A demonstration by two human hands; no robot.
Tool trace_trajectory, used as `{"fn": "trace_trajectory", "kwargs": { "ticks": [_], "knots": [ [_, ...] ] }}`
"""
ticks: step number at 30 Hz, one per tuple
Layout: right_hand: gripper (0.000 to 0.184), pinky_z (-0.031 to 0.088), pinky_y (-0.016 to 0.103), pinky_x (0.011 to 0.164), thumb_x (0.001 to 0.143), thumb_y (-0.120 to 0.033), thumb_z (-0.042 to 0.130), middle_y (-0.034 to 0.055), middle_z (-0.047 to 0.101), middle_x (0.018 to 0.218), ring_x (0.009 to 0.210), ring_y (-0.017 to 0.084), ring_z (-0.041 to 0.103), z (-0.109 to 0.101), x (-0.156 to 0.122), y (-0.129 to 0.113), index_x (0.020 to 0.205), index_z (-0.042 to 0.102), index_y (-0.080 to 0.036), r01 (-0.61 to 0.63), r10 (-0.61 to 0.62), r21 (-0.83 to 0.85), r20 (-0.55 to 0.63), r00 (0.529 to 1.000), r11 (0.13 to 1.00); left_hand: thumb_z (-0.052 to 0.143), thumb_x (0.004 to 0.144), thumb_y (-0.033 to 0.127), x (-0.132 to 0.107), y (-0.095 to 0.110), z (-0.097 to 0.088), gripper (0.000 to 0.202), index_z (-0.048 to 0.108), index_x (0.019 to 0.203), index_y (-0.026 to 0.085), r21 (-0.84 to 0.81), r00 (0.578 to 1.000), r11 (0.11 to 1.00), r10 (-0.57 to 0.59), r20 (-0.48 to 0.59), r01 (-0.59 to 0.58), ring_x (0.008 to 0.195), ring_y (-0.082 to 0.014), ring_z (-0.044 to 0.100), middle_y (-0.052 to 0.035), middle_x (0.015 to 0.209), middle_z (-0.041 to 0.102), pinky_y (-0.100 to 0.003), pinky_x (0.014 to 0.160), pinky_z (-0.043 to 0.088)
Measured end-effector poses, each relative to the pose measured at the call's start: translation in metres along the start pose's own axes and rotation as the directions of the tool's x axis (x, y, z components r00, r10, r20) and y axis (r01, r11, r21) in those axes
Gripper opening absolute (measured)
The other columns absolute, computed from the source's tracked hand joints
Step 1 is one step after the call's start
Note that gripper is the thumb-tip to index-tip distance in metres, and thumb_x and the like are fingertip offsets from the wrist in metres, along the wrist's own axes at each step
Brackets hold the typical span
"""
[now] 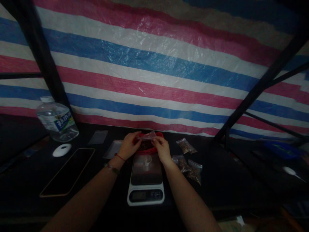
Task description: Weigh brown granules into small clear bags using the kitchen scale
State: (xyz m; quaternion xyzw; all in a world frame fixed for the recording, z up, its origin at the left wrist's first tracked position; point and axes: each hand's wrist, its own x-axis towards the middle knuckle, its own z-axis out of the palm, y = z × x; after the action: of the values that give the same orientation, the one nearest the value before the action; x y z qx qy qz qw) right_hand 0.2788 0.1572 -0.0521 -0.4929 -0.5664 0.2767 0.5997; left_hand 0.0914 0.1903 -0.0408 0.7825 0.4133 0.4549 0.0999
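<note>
Behind the scale, left hand and right hand pinch the bag by its rim, likely light, limp, slippery.

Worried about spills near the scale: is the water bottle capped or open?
Capped: the water bottle wears its white cap and stands upright at the table's left.

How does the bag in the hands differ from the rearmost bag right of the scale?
The held bag is pinched between left hand and right hand above a red container; the rearmost bag lies on the table. The held bag looks pale; the rearmost bag shows brownish contents. Both are small and clear.
</note>
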Motion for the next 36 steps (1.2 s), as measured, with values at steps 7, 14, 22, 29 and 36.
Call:
{"fn": "trace_trajectory", "kwargs": {
  "ticks": [7,14,22,29,36],
  "knots": [
    [0.019,0.052,0.033,0.073,0.07,-0.035,0.065,0.005,0.071,0.078,0.073,0.02,0.065,0.003,0.0,-0.002,0.079,0.068,-0.018,-0.062,0.058,0.096,0.04,0.998,0.993,0.058,0.077,0.043,0.002,0.003,0.006,0.028,0.06,0.086,0.017,-0.496,0.954,0.838,-0.293,-0.06,0.226,0.081,-0.0181,0.063,-0.0049,0.085,0.066,-0.034,0.079,0.052],
    [0.017,0.051,0.03,0.072,0.075,-0.032,0.059,0.0031,0.071,0.08,0.074,0.018,0.064,-0.005,0.001,-0.005,0.083,0.069,-0.02,0.015,-0.016,-0.039,-0.016,1.0,0.999,0.051,0.078,0.051,0.035,-0.018,-0.054,0.045,0.061,0.104,0.015,-0.416,0.928,0.872,-0.344,-0.146,0.258,0.08,-0.0188,0.062,-0.0068,0.091,0.067,-0.034,0.077,0.051],
    [0.018,0.05,0.031,0.075,0.079,-0.028,0.054,0.0028,0.071,0.084,0.075,0.017,0.063,-0.008,0.0,-0.014,0.084,0.07,-0.021,0.1,-0.104,-0.158,-0.016,0.994,0.982,0.052,0.071,0.045,0.035,-0.059,-0.103,0.03,0.072,0.081,0.025,0.145,0.806,0.98,-0.194,0.559,0.135,0.079,-0.0235,0.066,-0.0041,0.084,0.073,-0.033,0.074,0.052],
    [0.018,0.049,0.031,0.077,0.079,-0.024,0.053,0.0036,0.07,0.085,0.079,0.018,0.063,-0.012,0.0,-0.016,0.085,0.07,-0.02,0.151,-0.16,-0.22,-0.022,0.987,0.964,0.047,0.076,0.034,0.014,-0.084,-0.069,0.033,0.07,0.097,0.023,0.323,0.886,0.946,-0.123,0.448,-0.032,0.1,-0.0255,0.063,-0.0088,0.107,0.069,-0.039,0.092,0.046],
    [0.021,0.047,0.031,0.082,0.08,-0.019,0.049,0.0043,0.07,0.089,0.085,0.018,0.062,-0.025,0.004,-0.029,0.087,0.069,-0.02,0.212,-0.252,-0.331,-0.08,0.964,0.92,0.038,0.083,0.027,0.026,-0.047,-0.049,0.035,0.063,0.106,0.017,0.371,0.996,0.927,0.022,0.086,-0.052,0.101,-0.0253,0.06,-0.0119,0.107,0.067,-0.042,0.094,0.044]
  ]
}}
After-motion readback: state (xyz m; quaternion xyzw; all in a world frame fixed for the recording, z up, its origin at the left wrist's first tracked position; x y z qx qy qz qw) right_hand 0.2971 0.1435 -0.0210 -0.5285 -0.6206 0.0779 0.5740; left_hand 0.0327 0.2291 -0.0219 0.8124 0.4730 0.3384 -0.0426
